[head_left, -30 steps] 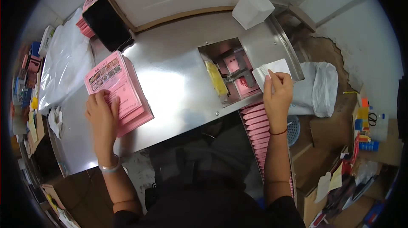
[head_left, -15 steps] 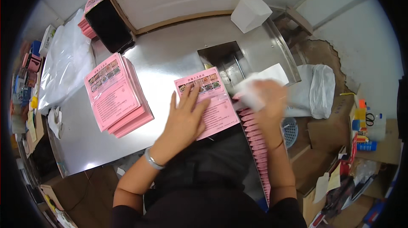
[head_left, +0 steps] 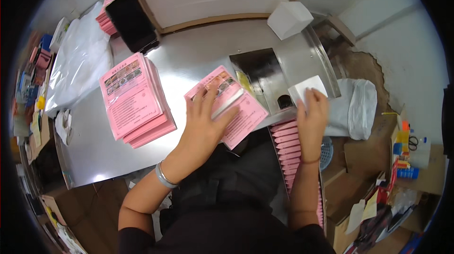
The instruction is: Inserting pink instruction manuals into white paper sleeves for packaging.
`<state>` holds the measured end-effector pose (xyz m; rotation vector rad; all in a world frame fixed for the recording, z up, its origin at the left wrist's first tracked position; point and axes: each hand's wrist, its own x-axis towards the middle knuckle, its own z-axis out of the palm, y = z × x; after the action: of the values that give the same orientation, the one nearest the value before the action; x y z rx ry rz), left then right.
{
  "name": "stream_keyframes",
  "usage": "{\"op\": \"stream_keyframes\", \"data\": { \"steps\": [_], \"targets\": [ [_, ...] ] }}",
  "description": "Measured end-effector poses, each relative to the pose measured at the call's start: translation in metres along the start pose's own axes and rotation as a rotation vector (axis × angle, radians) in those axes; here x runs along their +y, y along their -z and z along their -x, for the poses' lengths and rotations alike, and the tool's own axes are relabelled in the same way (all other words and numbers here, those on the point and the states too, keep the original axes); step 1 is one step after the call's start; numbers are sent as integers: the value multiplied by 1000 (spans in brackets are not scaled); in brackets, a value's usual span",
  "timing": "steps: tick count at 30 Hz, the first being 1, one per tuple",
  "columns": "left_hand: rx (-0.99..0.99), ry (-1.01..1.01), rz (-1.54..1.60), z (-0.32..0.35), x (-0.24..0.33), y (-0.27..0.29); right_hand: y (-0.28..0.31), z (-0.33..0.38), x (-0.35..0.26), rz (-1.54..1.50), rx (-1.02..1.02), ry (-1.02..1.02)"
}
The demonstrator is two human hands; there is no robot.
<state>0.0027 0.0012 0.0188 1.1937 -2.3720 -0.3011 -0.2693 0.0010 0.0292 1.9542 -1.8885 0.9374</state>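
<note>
My left hand (head_left: pixel 205 119) lies with fingers spread over a pink printed packet (head_left: pixel 246 119) with small food pictures near its top. A pale strip (head_left: pixel 228 103) crosses the packet beside my fingers; whether it lies on top or is part of it I cannot tell. To the right, my right hand (head_left: pixel 313 124) has its fingertips closed on the lower edge of a white paper square (head_left: pixel 307 87). Left of my left hand stands a stack of similar pink packets (head_left: pixel 135 100). Below my right hand runs a long row of folded pink pieces (head_left: pixel 287 145).
The metal table (head_left: pixel 189 48) has a rectangular opening (head_left: pixel 257 72) near the white paper. A white block-shaped box (head_left: pixel 289 20) stands at the back right, a black phone (head_left: pixel 131 20) at the back left. Clear plastic bags (head_left: pixel 82 60) cover the left side. A blue basket (head_left: pixel 326 153) sits low right.
My right hand, blurred with something white before, is now at the white paper square farther right. The pink packet has turned counterclockwise under my left hand, and the pale strip shows across it.
</note>
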Motion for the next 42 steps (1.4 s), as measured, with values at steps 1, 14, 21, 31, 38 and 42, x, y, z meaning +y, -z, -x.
{"op": "stream_keyframes", "data": {
  "steps": [1,14,21,31,38,42],
  "targets": [
    [-3,-8,4,-1,-3,-4,-4,5,3,6,2,-7],
    [-160,181,-116,-14,15,0,-2,-9,16,-174,-147,5],
    [138,147,-69,-5,11,-25,-8,-5,11,-97,-118,40],
    [-37,0,20,7,8,-20,2,-16,14,-29,6,133],
    [-95,70,267,-9,-6,-4,-29,21,-77,-251,-385,463],
    [-22,-131,397,-23,35,-7,-83,-10,-51,-164,-636,331]
  ]
}}
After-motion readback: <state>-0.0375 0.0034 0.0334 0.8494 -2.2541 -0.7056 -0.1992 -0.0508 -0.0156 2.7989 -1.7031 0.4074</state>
